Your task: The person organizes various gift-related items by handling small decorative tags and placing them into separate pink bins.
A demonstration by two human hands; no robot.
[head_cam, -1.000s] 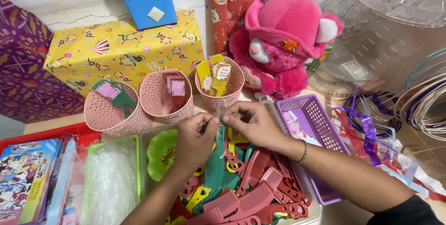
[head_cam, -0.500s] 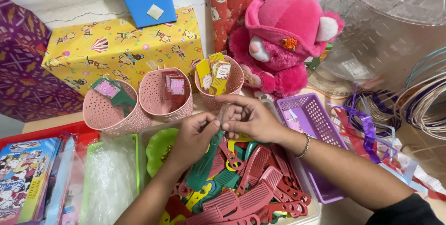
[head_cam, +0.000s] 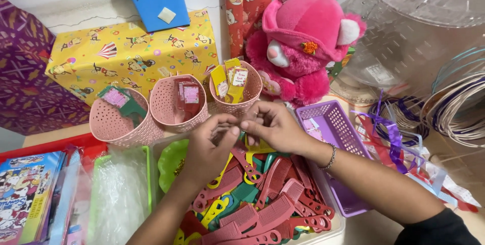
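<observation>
- Two hands meet fingertip to fingertip over a clear box (head_cam: pixel 331 229) of combs (head_cam: pixel 262 202); what's pinched betw. them is hidden, maybe a comb.
- Left hand (head_cam: pixel 208 145): grip closed, fingers curled, thumb tip to the right's.
- Right hand (head_cam: pixel 273 126): grip closed likewise; contents can't tell.
- Three pink baskets (head_cam: pixel 172 111) just behind; purple tray (head_cam: pixel 333 123) beside right wrist.

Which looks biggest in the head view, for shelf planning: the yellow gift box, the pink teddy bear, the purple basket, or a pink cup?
1. Yellow gift box.
2. Pink teddy bear, close behind; partly hidden, so unsure.
3. Purple basket, partly hidden by the right arm.
4. Middle pink cup; all three cups look alike.
</observation>
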